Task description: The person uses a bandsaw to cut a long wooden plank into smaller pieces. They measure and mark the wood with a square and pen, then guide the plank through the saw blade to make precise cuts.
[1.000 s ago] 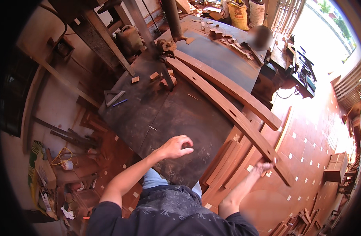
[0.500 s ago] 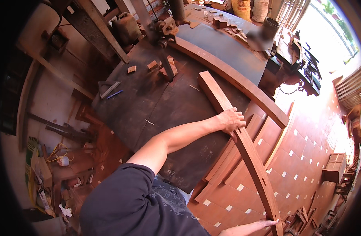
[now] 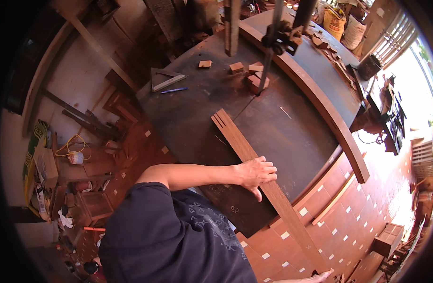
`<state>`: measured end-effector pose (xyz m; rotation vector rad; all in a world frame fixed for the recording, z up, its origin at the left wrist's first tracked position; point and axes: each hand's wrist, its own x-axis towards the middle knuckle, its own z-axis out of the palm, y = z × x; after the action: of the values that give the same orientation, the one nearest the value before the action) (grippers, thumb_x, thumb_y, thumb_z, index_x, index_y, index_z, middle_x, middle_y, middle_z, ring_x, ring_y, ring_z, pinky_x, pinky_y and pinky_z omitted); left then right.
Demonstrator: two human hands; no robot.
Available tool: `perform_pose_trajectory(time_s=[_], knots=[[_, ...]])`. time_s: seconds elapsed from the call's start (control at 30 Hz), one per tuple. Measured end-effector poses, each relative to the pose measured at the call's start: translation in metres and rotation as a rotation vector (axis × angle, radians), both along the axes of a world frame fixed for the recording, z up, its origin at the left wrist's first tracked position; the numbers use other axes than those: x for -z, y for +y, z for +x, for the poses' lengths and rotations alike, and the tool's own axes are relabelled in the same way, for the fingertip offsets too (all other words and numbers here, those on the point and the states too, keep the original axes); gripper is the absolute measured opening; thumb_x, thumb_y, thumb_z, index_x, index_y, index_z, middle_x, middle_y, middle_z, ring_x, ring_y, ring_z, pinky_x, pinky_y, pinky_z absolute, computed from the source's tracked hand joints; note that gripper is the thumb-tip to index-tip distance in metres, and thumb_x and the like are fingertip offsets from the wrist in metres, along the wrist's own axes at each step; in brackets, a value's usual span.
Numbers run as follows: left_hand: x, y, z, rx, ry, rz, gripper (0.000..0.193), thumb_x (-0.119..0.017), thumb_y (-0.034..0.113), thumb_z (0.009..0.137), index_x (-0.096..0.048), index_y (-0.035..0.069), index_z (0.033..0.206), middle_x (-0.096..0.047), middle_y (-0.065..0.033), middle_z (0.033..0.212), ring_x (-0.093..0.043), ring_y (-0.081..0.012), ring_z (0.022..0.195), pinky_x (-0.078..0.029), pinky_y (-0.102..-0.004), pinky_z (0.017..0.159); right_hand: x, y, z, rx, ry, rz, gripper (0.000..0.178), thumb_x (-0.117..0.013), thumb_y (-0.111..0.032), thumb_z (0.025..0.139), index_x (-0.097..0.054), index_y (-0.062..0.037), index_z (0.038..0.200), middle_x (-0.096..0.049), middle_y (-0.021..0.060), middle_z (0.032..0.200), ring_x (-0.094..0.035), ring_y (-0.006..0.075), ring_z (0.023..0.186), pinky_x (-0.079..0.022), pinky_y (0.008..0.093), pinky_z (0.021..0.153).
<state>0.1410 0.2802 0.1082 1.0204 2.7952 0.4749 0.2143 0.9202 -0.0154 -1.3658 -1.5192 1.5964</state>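
A long brown wooden beam lies slantwise across the dark saw table, its near part reaching out past the table's edge. Narrow slits are cut into its far end. My left hand grips the beam near its middle, fingers over the top and thumb down its left side. At the near end, by the lower edge of the picture, my right hand holds the beam; part of that hand is cut off. Beyond the beam's far end, an upright bandsaw blade stands beside small wood blocks.
A curved wooden beam lies along the right of the table. A set square and a blue pen rest at the left. Offcuts and sacks are at the back; boards lie on the tiled floor to the right.
The held beam has been rolled over and shifted left, so its slit end now shows. Both hands stay on it. The view has turned, moving the saw table in the picture.
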Motion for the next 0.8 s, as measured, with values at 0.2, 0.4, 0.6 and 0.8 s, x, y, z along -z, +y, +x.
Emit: perform_pose_trajectory(time_s=[0.2, 0.4, 0.6, 0.8], knots=[[0.032, -0.080, 0.024, -0.077, 0.186, 0.094, 0.066, -0.085, 0.054, 0.078, -0.064, 0.007, 0.120, -0.065, -0.0050, 0.112, -0.061, -0.0221, 0.111, -0.046, -0.0400, 0.088, 0.003, -0.043, -0.040, -0.104, -0.026, 0.020, 0.096, -0.069, -0.070, 0.089, -0.043, -0.0001, 0.149, -0.069, 0.0147, 0.113, -0.067, 0.0261, 0.104, -0.058, 0.0416, 0.095], [0.041, -0.093, 0.017, -0.064, 0.307, 0.140, 0.063, -0.084, 0.054, 0.080, -0.065, 0.008, 0.119, -0.066, -0.0071, 0.115, -0.061, -0.0234, 0.113, -0.047, -0.0403, 0.092, -0.012, -0.051, -0.022, -0.111, 0.029, 0.023, 0.103, -0.072, -0.073, 0.087, -0.040, 0.0009, 0.152, -0.070, 0.0147, 0.110, -0.067, 0.0249, 0.101, -0.059, 0.0402, 0.092], [0.053, -0.093, 0.016, -0.089, 0.310, 0.135, 0.063, -0.084, 0.055, 0.082, -0.066, 0.007, 0.119, -0.067, -0.0090, 0.114, -0.062, -0.0240, 0.116, -0.047, -0.0425, 0.097, -0.017, -0.125, 0.018, -0.139, 0.041, -0.112, 0.111, -0.075, -0.075, 0.086, -0.036, 0.0020, 0.156, -0.071, 0.0147, 0.108, -0.068, 0.0237, 0.097, -0.061, 0.0387, 0.090], [0.056, -0.094, 0.017, -0.086, 0.312, 0.162, 0.065, -0.077, 0.062, 0.086, -0.068, 0.006, 0.118, -0.068, -0.0114, 0.117, -0.063, -0.0257, 0.119, -0.046, -0.0433, 0.101, -0.006, -0.230, 0.015, -0.354, 0.255, -0.367, 0.075, -0.079, -0.073, 0.083, -0.070, -0.0007, 0.100, -0.074, 0.0113, 0.107, -0.069, 0.0274, 0.107, -0.055, 0.0419, 0.101]])
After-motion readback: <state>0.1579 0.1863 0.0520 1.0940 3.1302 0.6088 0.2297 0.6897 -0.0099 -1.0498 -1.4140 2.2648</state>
